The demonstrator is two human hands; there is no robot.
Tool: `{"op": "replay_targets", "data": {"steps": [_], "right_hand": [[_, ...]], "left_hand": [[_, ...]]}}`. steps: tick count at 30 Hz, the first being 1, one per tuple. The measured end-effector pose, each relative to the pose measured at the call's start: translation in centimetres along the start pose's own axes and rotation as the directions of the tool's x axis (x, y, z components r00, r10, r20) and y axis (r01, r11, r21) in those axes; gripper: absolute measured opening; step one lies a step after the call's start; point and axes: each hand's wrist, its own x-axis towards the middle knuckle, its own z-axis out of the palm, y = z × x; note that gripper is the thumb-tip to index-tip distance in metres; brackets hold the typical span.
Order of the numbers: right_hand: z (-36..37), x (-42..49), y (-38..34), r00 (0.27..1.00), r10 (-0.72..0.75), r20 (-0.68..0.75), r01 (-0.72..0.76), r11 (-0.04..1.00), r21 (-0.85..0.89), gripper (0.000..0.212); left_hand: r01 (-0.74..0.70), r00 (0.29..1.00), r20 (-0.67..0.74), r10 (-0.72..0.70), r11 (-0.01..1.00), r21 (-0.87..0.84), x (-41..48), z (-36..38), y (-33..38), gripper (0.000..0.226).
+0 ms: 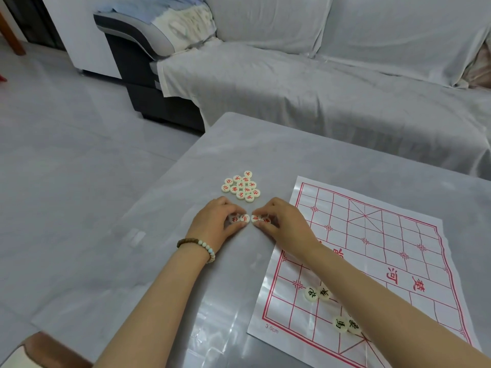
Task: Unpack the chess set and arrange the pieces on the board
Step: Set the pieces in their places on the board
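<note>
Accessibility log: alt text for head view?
Left hand and right hand each pinch two red-lettered pieces on the grey table, beside the paper board. A cluster of red pieces lies beyond; four black-lettered pieces sit on the board's near end.

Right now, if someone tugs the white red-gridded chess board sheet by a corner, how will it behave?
Probably floppy: the white red-gridded chess board sheet shows creases and wavy edges, so it should bend rather than lift flat. Likely light and apt to slide on the glossy grey table. The cream round black-lettered pieces on it might shift.
</note>
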Motion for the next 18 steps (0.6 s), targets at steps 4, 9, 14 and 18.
{"op": "replay_targets", "data": {"steps": [4,9,14,18], "right_hand": [[-0.3,-0.3,0.0,0.997,-0.056,-0.051,0.057,0.998,0.018,0.025],[-3.5,-2.5,2.1,0.968,-0.003,-0.253,0.030,0.994,0.102,0.019],[-9.4,-6.9,7.5,0.943,0.168,-0.286,-0.150,0.985,0.084,0.021],[-12.5,-9.3,11.3,0.912,0.288,-0.293,-0.295,0.955,0.021,0.023]], "left_hand": [[0.002,1.000,-0.018,-0.003,0.999,-0.042,0.1,0.0,0.3,0.025],[-0.057,0.997,-0.049,0.053,0.995,-0.086,0.4,0.7,3.1,0.024],[-0.155,0.985,0.058,0.161,0.984,-0.090,3.5,4.1,9.1,0.027],[-0.221,0.966,0.123,0.227,0.974,-0.058,6.7,7.5,14.2,0.028]]}}
